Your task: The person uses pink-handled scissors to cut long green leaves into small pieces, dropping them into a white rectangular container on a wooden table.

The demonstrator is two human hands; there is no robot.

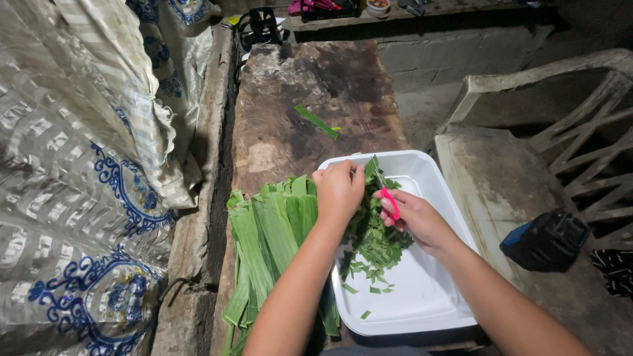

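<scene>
At nine o'clock a patterned cloth (pixel 86 165) hangs beside the worn wooden bench (pixel 290 105). Next comes my stack of long green leaves (pixel 270 237), lying flat on the bench at seven o'clock of the white tray (pixel 428 178); they look light, limp and smooth, best pinched near the cut end where several layers bunch firm. My left hand (pixel 338 191) is clenched around such a bunch over the tray's rim. At three o'clock of it, my right hand (pixel 415 217) grips a red-handled knife (pixel 389 200). Cut leaf pieces (pixel 376 244) lie heaped inside the tray. One stray leaf strip (pixel 316 122) rests at twelve o'clock.
</scene>
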